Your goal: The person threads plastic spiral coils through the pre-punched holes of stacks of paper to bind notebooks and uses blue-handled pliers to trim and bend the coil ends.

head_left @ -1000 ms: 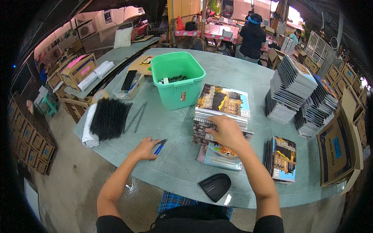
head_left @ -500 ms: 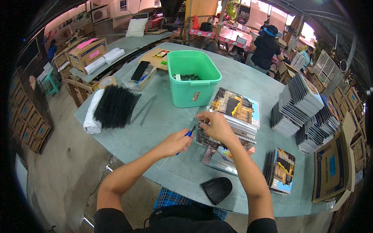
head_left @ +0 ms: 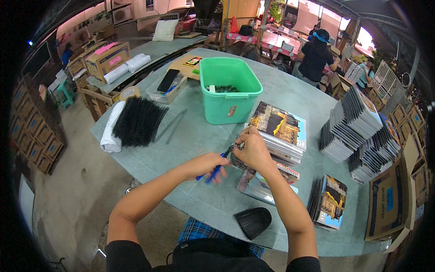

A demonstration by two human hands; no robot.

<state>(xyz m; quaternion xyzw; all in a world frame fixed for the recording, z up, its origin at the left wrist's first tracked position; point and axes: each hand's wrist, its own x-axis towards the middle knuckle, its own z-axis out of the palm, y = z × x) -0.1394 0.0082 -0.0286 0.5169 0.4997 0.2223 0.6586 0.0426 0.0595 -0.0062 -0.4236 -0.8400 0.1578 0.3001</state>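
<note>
My left hand [head_left: 209, 166] is closed round a pair of blue-handled cutting pliers [head_left: 214, 173]; the handles are smeared by motion. Their dark jaws meet the fingertips of my right hand [head_left: 253, 148], which pinches at the far left end of a spiral notebook [head_left: 288, 172]. That hand and wrist hide much of the notebook and what exactly the fingertips grip. Below it lies a plastic-wrapped pack [head_left: 259, 190]. Just beyond my right hand rises a stack of notebooks [head_left: 280, 124] with a building on the top cover.
A green bin [head_left: 231, 106] holding black coils stands beyond my hands. Black spiral coils [head_left: 138, 121] lie on a white roll at left. Notebook stacks [head_left: 355, 122], a smaller pile [head_left: 331, 201] and a cardboard box [head_left: 387, 199] are at right. A black pouch [head_left: 253, 222] lies near the edge.
The pliers have come closer to my right fingertips, and their handles have swung and spread. My right hand stays at the notebook's end. The whole view has shifted slightly.
</note>
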